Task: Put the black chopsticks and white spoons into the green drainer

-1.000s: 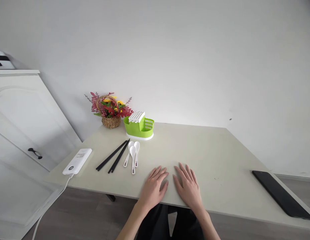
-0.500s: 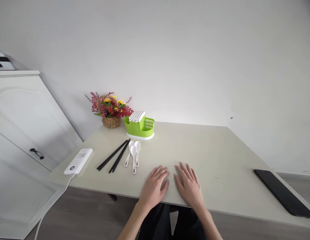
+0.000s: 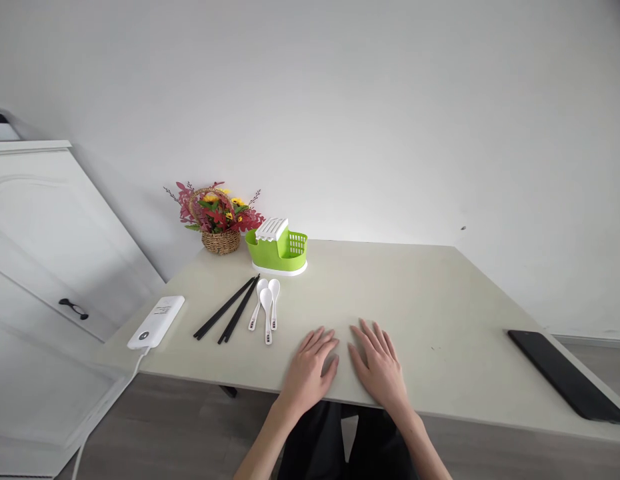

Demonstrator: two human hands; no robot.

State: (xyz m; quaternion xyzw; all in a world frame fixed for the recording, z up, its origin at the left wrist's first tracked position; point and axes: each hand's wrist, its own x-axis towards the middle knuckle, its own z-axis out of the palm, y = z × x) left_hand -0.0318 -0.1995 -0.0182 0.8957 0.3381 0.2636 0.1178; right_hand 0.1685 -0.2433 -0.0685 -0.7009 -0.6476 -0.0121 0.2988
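Observation:
My left hand [image 3: 309,365] lies flat on the table [image 3: 415,293] near its front edge, fingers stretched out and holding nothing. To its right, my right hand [image 3: 377,363] also rests flat and open, a small gap apart from the left. Three white spoons [image 3: 267,307] lie together just beyond and left of my left hand. Further left are black chopsticks [image 3: 227,310] in two slanting groups whose far ends nearly meet. Behind the spoons stands a green plastic utensil holder [image 3: 270,255] with a white slotted top and a white base.
A wicker basket of artificial flowers [image 3: 221,241] stands at the back left against the wall. At the left edge lies a white power bank [image 3: 157,323] with a cable hanging down. A black phone [image 3: 565,373] lies at the right edge. A white cabinet [image 3: 35,267] adjoins the left side.
The camera view has shifted slightly, so the table and its things appear a little higher. Both hands stay flat on the table, and no object has been moved.

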